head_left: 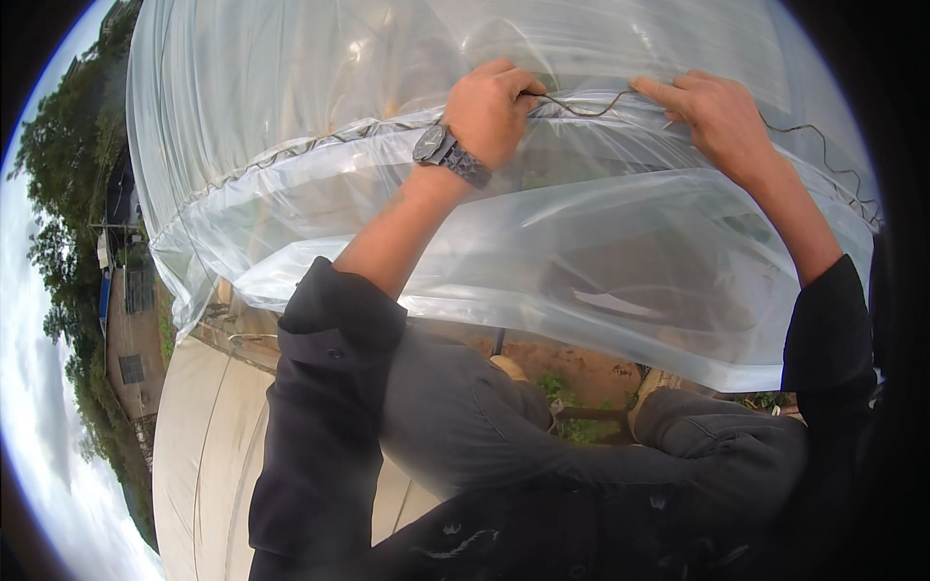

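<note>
A zigzag spring wire [586, 113] runs in loose waves between my two hands, over clear plastic film [320, 68]. My left hand [492, 111], with a watch [450, 155] on its wrist, is closed with the wire at its fingertips, against the film-covered channel [281, 155]. To the left of it the wire lies along that channel. My right hand [712, 121] is closed around the wire farther right, its index finger stretched out along it. Beyond this hand a loose length of wire [823, 145] bends down to the right. The fingers' undersides are hidden.
A loose flap of film [581, 261] hangs below the channel, above my bent legs [465, 407]. Soil and green plants [572, 416] show beneath. Pale sheeting [208, 436] slopes at lower left. Trees [77, 126] and a building [131, 339] stand at far left.
</note>
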Available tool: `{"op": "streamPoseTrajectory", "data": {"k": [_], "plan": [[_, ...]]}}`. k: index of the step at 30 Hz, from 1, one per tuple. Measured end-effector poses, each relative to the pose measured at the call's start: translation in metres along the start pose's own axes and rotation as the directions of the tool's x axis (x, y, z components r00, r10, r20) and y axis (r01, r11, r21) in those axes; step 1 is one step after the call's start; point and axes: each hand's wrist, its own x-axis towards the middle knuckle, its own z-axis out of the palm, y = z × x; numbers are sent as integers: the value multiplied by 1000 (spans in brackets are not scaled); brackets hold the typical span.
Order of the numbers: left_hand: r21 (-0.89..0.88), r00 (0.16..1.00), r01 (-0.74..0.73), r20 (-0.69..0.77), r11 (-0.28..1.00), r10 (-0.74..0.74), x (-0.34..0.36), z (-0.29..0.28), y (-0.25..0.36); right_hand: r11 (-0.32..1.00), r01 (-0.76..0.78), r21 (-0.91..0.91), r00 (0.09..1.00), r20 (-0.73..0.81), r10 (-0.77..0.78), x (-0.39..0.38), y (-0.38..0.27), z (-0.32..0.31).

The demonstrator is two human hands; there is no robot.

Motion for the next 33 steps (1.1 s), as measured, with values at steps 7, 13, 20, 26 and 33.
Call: {"op": "streamPoseTrajectory", "data": {"k": [7, 13, 20, 26, 33], "plan": [[49, 997, 11, -73, 999, -8, -5, -13, 3, 998, 58, -18, 998, 24, -57, 8, 7, -9], [38, 999, 31, 43, 999, -32, -17, -17, 5, 984, 140, -112, 990, 30, -138, 24, 5, -21], [4, 996, 77, 41, 997, -77, -11, -6, 1, 969, 175, -173, 984, 6, -177, 23, 9, -21], [-17, 982, 182, 48, 983, -181, -7, 5, -7, 973, 126, -192, 991, -22, -132, 12, -7, -22], [29, 984, 174, 44, 984, -175, -4, 9, -15, 974, 135, -180, 989, -27, -142, 15, 0, -18]]}}
